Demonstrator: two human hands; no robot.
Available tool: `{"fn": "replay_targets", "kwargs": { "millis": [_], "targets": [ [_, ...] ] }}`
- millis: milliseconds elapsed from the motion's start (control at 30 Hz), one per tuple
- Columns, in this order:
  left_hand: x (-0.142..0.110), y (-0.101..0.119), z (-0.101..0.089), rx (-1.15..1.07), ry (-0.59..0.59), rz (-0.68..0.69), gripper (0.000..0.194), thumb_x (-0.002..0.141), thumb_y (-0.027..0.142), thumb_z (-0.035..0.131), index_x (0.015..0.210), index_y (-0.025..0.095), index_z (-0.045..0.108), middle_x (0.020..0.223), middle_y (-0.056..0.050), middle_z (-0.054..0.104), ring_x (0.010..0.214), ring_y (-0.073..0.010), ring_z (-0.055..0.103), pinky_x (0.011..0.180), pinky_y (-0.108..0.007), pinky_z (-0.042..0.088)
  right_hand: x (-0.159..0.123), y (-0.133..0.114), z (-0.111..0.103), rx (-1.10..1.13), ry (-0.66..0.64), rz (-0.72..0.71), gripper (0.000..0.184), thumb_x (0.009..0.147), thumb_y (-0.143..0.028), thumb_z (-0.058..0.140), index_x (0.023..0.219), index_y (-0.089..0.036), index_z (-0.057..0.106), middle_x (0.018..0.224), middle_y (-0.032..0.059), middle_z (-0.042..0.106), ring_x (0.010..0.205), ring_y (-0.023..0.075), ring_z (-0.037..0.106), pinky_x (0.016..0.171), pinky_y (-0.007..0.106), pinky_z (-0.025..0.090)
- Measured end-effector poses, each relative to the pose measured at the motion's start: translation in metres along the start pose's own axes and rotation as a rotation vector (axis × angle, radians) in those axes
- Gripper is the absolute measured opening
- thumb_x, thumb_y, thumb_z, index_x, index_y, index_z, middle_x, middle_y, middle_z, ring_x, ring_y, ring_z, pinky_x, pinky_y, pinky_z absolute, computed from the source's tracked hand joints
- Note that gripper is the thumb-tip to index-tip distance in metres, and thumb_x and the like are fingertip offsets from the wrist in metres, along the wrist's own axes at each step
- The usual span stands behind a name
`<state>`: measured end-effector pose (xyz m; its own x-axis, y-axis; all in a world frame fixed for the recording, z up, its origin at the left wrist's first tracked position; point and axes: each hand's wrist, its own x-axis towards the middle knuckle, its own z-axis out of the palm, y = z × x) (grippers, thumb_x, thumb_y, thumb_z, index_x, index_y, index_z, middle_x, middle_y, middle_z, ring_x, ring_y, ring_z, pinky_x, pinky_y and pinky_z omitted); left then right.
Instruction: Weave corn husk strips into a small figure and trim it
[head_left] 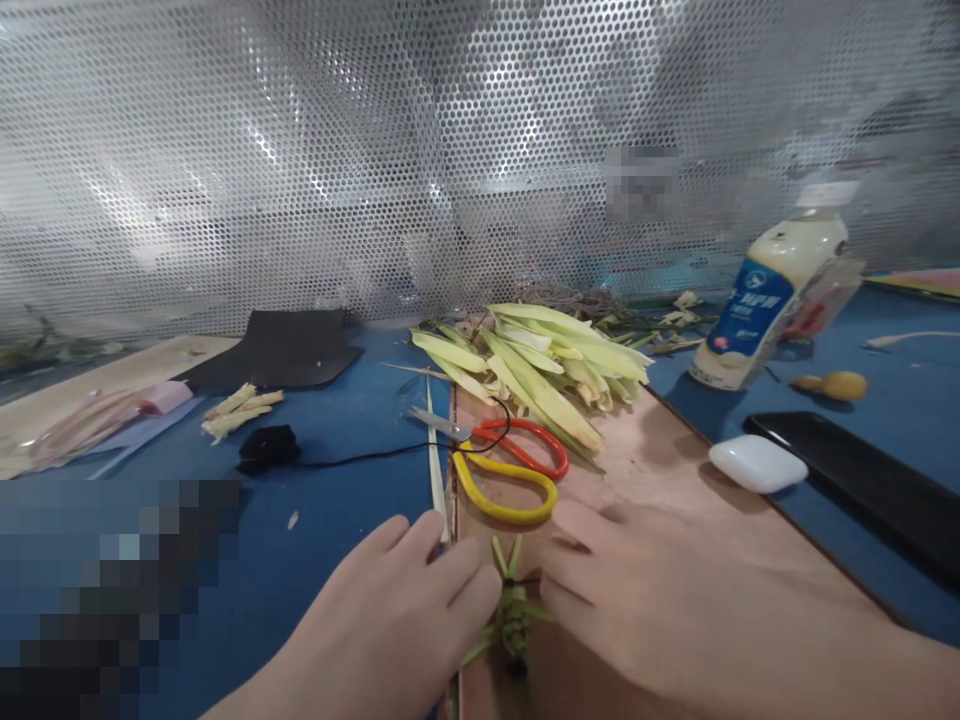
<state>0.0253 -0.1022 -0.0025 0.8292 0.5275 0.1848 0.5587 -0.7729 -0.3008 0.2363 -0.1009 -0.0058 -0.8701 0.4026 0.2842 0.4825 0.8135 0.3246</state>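
Note:
Between my hands, a small green woven-leaf figure (515, 625) lies over the pinkish board (630, 450), with two thin strips sticking up from its far end. The bent fingers of my left hand (409, 600) close against its left side. On the other side my right hand (637, 590) is curled, and a short dark thread (529, 581) runs from the figure into its fingers. Both thumbs are mostly hidden. Just beyond lie scissors (506, 515) with one red and one yellow handle. Black thread from a dark bundle (268, 450) crosses the blades and loops by the red handle.
A pile of pale green husk leaves (540, 365) covers the board's far end. To the right are a bottle (765, 300), a white case (757, 463) and a black phone (862, 490). Husk scraps (240, 410) and a black sheet (277, 350) lie left, before a perforated metal wall (375, 150).

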Motion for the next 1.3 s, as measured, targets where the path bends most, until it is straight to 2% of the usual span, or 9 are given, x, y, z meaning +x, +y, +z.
{"fn": "replay_targets", "kwargs": {
  "millis": [300,500,600,700,833,1000,1100,1200,1300],
  "targets": [
    [0.000,0.001,0.001,0.003,0.053,0.016,0.008,0.079,0.018,0.057,0.075,0.022,0.051,0.066,0.004,0.054,0.065,-0.0181,0.042,0.058,-0.033,0.021,-0.002,-0.003,-0.005,-0.052,0.021,-0.005,0.017,0.068,-0.027,0.069,0.065,-0.020,0.054,0.067,-0.0016,0.056,0.067,0.0192,0.045,0.054,0.035,0.033],
    [0.001,-0.004,-0.005,-0.117,0.033,-0.079,0.012,0.079,0.011,0.048,0.074,0.021,0.051,0.073,0.000,0.058,0.065,-0.0189,0.043,0.060,-0.033,0.024,-0.001,0.009,-0.013,-0.082,0.022,0.051,0.008,0.077,-0.013,0.054,0.071,-0.017,0.053,0.070,0.0013,0.055,0.065,0.0167,0.048,0.058,0.030,0.034],
    [0.002,-0.006,-0.008,-0.462,-0.048,-0.244,0.014,0.080,0.012,0.043,0.074,0.021,0.053,0.076,0.001,0.059,0.070,-0.0174,0.048,0.064,-0.031,0.029,-0.003,0.013,-0.013,0.144,-0.038,0.177,0.011,0.077,-0.009,0.050,0.078,-0.018,0.054,0.075,0.0005,0.057,0.069,0.0154,0.049,0.059,0.027,0.034],
    [0.005,-0.010,-0.010,-0.784,-0.094,-0.416,0.014,0.082,0.017,0.044,0.076,0.021,0.056,0.076,0.002,0.061,0.073,-0.0147,0.052,0.068,-0.027,0.035,-0.001,0.016,-0.013,0.532,-0.109,0.366,0.019,0.078,-0.008,0.047,0.088,-0.021,0.057,0.080,-0.0013,0.060,0.071,0.0120,0.051,0.062,0.024,0.036],
    [0.009,-0.014,-0.012,-1.096,-0.143,-0.486,0.015,0.082,0.021,0.048,0.090,0.024,0.060,0.079,0.004,0.064,0.073,-0.0119,0.056,0.068,-0.021,0.040,0.003,0.022,-0.010,0.945,-0.190,0.585,0.022,0.077,-0.010,0.044,0.085,-0.023,0.061,0.080,-0.0038,0.062,0.068,0.0093,0.053,0.060,0.020,0.037],
    [0.011,-0.015,-0.020,-1.172,-0.226,-0.470,0.019,0.081,0.019,0.048,0.088,0.024,0.066,0.085,0.003,0.066,0.080,-0.0129,0.058,0.074,-0.022,0.042,0.005,0.025,-0.014,1.298,-0.259,0.714,0.026,0.072,-0.010,0.039,0.080,-0.018,0.063,0.074,-0.0002,0.061,0.067,0.0105,0.053,0.060,0.021,0.039],
    [0.009,-0.015,-0.021,-1.188,-0.186,-0.465,0.019,0.078,0.018,0.051,0.088,0.022,0.067,0.082,0.002,0.067,0.077,-0.0129,0.059,0.073,-0.022,0.043,0.006,0.024,-0.016,1.484,-0.268,0.701,0.030,0.070,-0.008,0.037,0.080,-0.014,0.064,0.073,0.0019,0.060,0.065,0.0093,0.052,0.057,0.020,0.038],
    [0.007,-0.016,-0.019,-1.217,-0.174,-0.434,0.023,0.077,0.018,0.054,0.093,0.024,0.067,0.082,0.002,0.067,0.076,-0.0130,0.060,0.072,-0.022,0.044,0.007,0.025,-0.011,1.530,-0.266,0.645,0.034,0.067,-0.006,0.039,0.084,-0.016,0.067,0.076,0.0010,0.062,0.063,0.0079,0.050,0.056,0.019,0.037],
    [0.008,-0.018,-0.015,-1.266,-0.182,-0.475,0.019,0.077,0.021,0.057,0.090,0.022,0.070,0.084,0.001,0.069,0.079,-0.0150,0.060,0.075,-0.024,0.044,0.007,0.026,-0.007,1.540,-0.279,0.648,0.026,0.072,-0.011,0.046,0.086,-0.016,0.067,0.077,0.0012,0.063,0.062,0.0075,0.050,0.056,0.019,0.037]
  ]
}}
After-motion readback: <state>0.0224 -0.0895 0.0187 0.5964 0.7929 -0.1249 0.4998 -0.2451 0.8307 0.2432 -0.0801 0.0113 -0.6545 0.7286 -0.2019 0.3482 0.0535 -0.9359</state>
